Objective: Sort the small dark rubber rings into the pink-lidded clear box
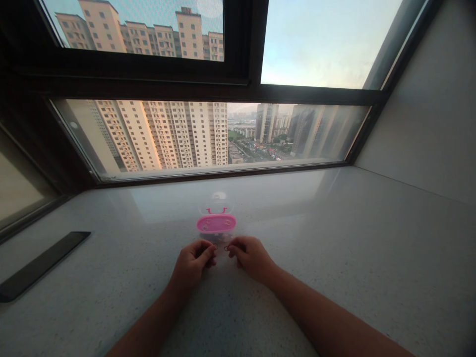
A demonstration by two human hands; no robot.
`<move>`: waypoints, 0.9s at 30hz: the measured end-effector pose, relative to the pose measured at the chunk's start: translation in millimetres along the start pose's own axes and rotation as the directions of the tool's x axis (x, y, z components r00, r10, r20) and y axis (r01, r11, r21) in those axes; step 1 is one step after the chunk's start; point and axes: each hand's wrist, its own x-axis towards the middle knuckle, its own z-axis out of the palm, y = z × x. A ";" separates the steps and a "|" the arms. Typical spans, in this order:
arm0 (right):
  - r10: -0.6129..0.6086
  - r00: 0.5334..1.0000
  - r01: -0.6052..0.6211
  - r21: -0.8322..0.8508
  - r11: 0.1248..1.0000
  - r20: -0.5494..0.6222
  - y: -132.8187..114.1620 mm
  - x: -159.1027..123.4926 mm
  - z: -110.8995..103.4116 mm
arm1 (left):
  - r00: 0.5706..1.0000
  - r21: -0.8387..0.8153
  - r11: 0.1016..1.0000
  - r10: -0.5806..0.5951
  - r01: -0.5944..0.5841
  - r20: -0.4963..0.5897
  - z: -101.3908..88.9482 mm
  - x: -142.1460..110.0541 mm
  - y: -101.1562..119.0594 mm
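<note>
My left hand is closed in a pinch on a small thin ring, its fingertips just in front of an oval case. Facing it, my right hand pinches another small thin ring; a narrow gap separates the two. What the rings are made of is too small to tell. Behind my fingers stands the case, with a pink oval tray holding a few tiny items. Its clear lid and pink handle show behind the tray. The case's lower front is partly hidden by my hands.
A long, flat dark strip lies on the left of the speckled pale sill. Dark window frames border the sill at the back, with tall buildings beyond the glass. A white wall rises at the right.
</note>
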 end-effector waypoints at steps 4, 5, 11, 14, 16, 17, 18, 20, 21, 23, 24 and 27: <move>-0.001 1.000 0.001 0.007 1.000 0.001 -0.5 -0.4 -0.7 | 1.000 0.007 1.000 0.008 -0.008 0.007 -0.1 0.1 -0.7; -0.002 1.000 0.002 0.007 1.000 0.002 -0.7 -0.5 -1.0 | 1.000 0.007 1.000 0.007 -0.007 0.009 -0.1 0.3 -1.0; 0.009 1.000 -0.009 0.004 1.000 -0.004 -2.7 -1.0 -1.8 | 1.000 0.005 1.000 -0.002 0.002 0.011 -0.4 0.0 -0.9; 0.011 1.000 -0.011 0.007 1.000 -0.014 -3.9 -1.3 -1.3 | 1.000 0.015 1.000 -0.004 0.004 0.014 -0.3 -0.6 0.3; 0.011 1.000 -0.011 0.014 1.000 -0.017 -4.5 -1.4 -1.1 | 1.000 0.018 1.000 -0.001 0.001 0.014 -0.2 -0.6 0.4; 0.008 1.000 -0.008 0.015 1.000 -0.020 -4.7 -1.4 -1.1 | 1.000 0.018 1.000 0.001 -0.001 0.016 -0.2 -0.5 0.1; 0.004 1.000 -0.004 0.013 1.000 -0.022 -5.0 -1.4 -1.2 | 1.000 0.017 1.000 0.003 -0.003 0.017 -0.3 -0.4 -0.2; -0.007 0.999 0.007 0.001 1.000 -0.032 -5.6 -1.5 -1.6 | 1.000 0.015 1.000 0.004 -0.004 0.015 -0.4 0.0 -1.2; -0.013 0.999 0.013 -0.007 1.000 -0.036 -5.9 -1.6 -1.8 | 1.000 0.014 1.000 0.003 -0.003 0.011 -0.5 0.2 -1.7; -0.021 0.999 0.021 -0.017 1.000 -0.047 -6.5 -1.9 -2.2 | 1.000 0.009 1.000 0.001 -0.001 0.001 -0.4 0.5 -2.4; -0.025 0.998 0.024 -0.019 1.000 -0.053 -6.8 -2.0 -2.3 | 1.000 0.004 1.000 0.001 -0.001 -0.006 -0.3 0.6 -2.5; -0.026 0.997 0.025 -0.013 1.000 -0.068 -7.0 -2.3 -2.1 | 1.000 -0.014 1.000 0.000 0.000 -0.014 0.1 0.8 -2.7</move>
